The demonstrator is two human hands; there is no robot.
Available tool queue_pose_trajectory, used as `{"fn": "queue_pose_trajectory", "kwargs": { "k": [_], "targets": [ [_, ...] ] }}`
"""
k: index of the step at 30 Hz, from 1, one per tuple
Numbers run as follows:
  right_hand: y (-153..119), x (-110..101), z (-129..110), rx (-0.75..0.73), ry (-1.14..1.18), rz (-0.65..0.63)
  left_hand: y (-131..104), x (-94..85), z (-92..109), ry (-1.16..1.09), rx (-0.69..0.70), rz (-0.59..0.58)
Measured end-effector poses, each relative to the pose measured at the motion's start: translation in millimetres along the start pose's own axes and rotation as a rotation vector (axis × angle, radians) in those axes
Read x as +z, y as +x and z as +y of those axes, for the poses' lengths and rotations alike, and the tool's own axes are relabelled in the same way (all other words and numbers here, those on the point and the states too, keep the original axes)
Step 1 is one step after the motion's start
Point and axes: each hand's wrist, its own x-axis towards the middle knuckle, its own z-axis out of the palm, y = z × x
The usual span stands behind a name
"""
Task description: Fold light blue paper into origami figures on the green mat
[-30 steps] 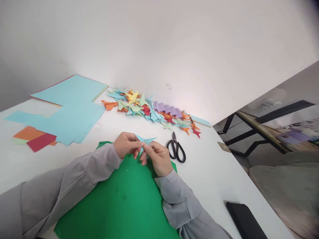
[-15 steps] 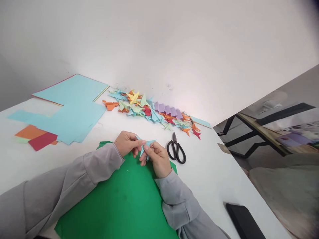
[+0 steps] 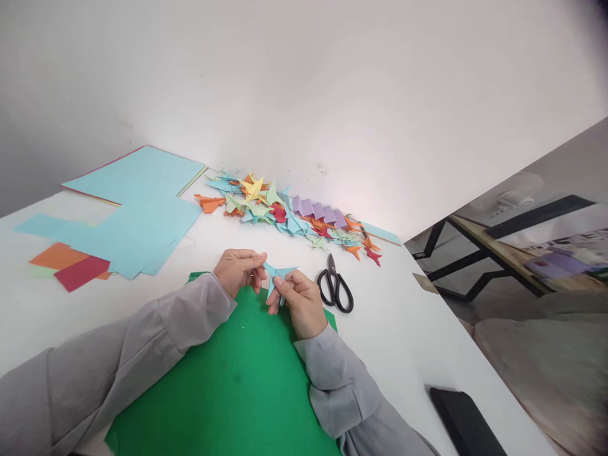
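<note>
A small light-blue folded paper figure with pointed arms is held up between my hands, above the far part of a green sheet. My right hand pinches its lower right part between thumb and fingers, which cover some of the folds. The thumb and forefinger of my left hand are closed at its upper left tip. Black-handled scissors lie just right of my right hand, blades pointing away from me.
Many folded paper figures lie heaped along the wall. Light-blue sheets and small orange and red pieces lie at the left. A black phone-like object rests near the table's right edge.
My left thumb has moved from the middle of the paper figure up and left to its tip, so more of the centre fold shows. My right hand keeps its hold.
</note>
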Motion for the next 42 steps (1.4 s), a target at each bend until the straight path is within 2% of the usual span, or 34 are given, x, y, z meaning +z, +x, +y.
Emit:
{"fn": "queue_pose_trajectory", "kwargs": {
  "k": [3, 8, 15, 21, 27, 35, 42],
  "targets": [
    [1, -1, 1, -0.015, 0.004, 0.006, 2, -0.6, 0, -0.027, -0.002, -0.018],
    [3, -4, 3, 0.01, 0.037, 0.035, 2, 0.9, 2, -0.042, -0.039, 0.035],
    [1, -1, 2, 0.054, 0.05, -0.047, -1, 0.5, -5, 0.084, -0.052, -0.121],
    [1, -3, 1, 0.126, 0.162, -0.097, 2, -0.5, -6, 0.005, -0.043, -0.043],
    [1, -3, 4, 0.121, 0.116, -0.101, 3, -2.0, -10, 0.131, 0.04, 0.001],
    [0, -5, 4, 0.069, 0.094, -0.098, 1, 1.0, -6, 0.159, -0.006, -0.024],
    [0, -3, 2, 0.038, 0.074, -0.06, 0, -0.9, -7, 0.269, 0.044, -0.055]
  ]
}}
